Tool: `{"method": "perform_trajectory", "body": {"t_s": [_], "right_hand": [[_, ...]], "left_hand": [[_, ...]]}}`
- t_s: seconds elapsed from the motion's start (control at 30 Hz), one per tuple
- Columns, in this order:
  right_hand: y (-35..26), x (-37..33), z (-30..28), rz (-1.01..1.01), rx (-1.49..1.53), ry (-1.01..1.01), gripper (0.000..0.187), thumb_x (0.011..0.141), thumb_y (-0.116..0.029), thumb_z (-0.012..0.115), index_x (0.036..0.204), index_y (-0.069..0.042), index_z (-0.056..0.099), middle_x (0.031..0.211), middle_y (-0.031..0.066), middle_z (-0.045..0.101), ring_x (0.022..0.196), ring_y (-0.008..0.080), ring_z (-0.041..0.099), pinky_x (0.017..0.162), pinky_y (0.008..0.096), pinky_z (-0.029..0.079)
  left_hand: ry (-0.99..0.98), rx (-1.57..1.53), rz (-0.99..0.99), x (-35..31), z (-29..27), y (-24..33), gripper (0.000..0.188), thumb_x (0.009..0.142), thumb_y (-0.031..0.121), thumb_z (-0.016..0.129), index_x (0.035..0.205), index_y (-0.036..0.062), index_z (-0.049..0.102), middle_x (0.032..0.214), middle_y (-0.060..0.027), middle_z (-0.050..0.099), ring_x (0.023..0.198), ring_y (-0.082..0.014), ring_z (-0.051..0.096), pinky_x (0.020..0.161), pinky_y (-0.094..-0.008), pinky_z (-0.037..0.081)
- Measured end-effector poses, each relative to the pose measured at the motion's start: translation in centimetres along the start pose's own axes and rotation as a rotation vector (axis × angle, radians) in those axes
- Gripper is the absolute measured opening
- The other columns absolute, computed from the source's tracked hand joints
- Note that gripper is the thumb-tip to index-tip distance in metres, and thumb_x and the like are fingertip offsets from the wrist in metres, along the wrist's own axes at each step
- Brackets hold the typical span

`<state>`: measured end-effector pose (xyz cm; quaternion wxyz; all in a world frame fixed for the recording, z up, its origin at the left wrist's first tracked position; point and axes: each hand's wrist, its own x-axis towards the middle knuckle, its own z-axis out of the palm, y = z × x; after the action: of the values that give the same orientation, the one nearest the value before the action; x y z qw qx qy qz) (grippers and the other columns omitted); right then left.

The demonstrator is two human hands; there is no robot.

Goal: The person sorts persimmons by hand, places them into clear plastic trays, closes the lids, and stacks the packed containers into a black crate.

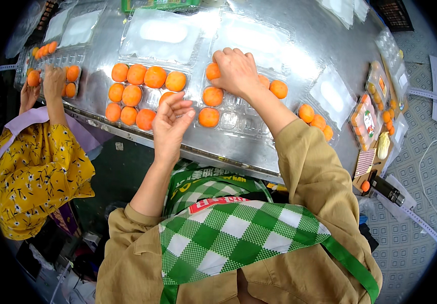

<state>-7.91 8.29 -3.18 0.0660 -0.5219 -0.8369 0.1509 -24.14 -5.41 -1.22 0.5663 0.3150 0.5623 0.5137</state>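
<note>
My right hand (236,71) is over the right clear plastic clamshell box (238,121), its thumb and index finger curled about an orange mandarin (212,71) in the far left corner. Its other fingertips are hidden. More mandarins (212,96) fill the left column of that box, and another mandarin (278,89) sits at its far right. Palm turned inward, my left hand (172,126) hovers with loosely bent fingers apart and nothing in them. It overlaps the near right side of the left clamshell box (150,96), close to a half-hidden mandarin (165,98).
Both boxes have lids (162,33) folded back on the metal table (102,101). At left a co-worker's hands (53,81) handle mandarins at another box. A third open box (330,96) with mandarins lies to the right. Packed boxes (365,121) and a black cylinder (388,190) are farther right.
</note>
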Motion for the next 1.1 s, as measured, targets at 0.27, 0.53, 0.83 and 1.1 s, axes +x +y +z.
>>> {"method": "perform_trajectory", "body": {"t_s": [0.27, 0.53, 0.83, 1.1], "right_hand": [[-0.1, 0.0, 0.1, 0.035, -0.006, -0.073, 0.040, 0.062, -0.027, 0.078, 0.094, -0.007, 0.064, 0.093, 0.0082, 0.062, 0.093, 0.0272, 0.060, 0.078, 0.0448, 0.044], [1.9, -6.0, -2.3, 0.054, 0.348, 0.302, 0.038, 0.065, -0.023, 0.080, 0.096, -0.010, 0.062, 0.089, 0.0061, 0.062, 0.088, 0.0254, 0.057, 0.077, 0.0383, 0.041], [2.2, -11.9, -3.1, 0.086, 0.466, 0.368, 0.031, 0.066, -0.013, 0.077, 0.092, -0.008, 0.061, 0.084, 0.0059, 0.059, 0.082, 0.0256, 0.055, 0.074, 0.0374, 0.041], [-0.6, -13.0, -0.4, -0.109, 0.389, 0.318, 0.038, 0.064, -0.016, 0.077, 0.097, -0.008, 0.060, 0.094, 0.0065, 0.057, 0.089, 0.0263, 0.053, 0.077, 0.0387, 0.040]], "left_hand": [[-0.076, 0.643, 0.277, 1.7, 1.7, -0.8, 0.040, 0.074, 0.004, 0.070, 0.113, 0.0023, 0.059, 0.105, -0.0113, 0.059, 0.094, -0.0240, 0.059, 0.081, -0.0341, 0.049], [-0.147, 1.101, 0.522, 4.2, 3.6, -1.6, 0.049, 0.064, 0.004, 0.075, 0.111, 0.0022, 0.060, 0.105, -0.0133, 0.059, 0.099, -0.0320, 0.054, 0.087, -0.0399, 0.045], [-0.225, 1.182, 0.557, 4.8, 3.5, -1.6, 0.050, 0.064, 0.003, 0.075, 0.111, 0.0023, 0.060, 0.106, -0.0102, 0.060, 0.097, -0.0299, 0.057, 0.086, -0.0373, 0.046], [-0.249, -0.604, -0.300, 2.3, 1.5, 1.2, 0.048, 0.090, 0.026, 0.060, 0.130, 0.0021, 0.047, 0.110, -0.0136, 0.060, 0.099, -0.0208, 0.059, 0.089, -0.0364, 0.048]]}}
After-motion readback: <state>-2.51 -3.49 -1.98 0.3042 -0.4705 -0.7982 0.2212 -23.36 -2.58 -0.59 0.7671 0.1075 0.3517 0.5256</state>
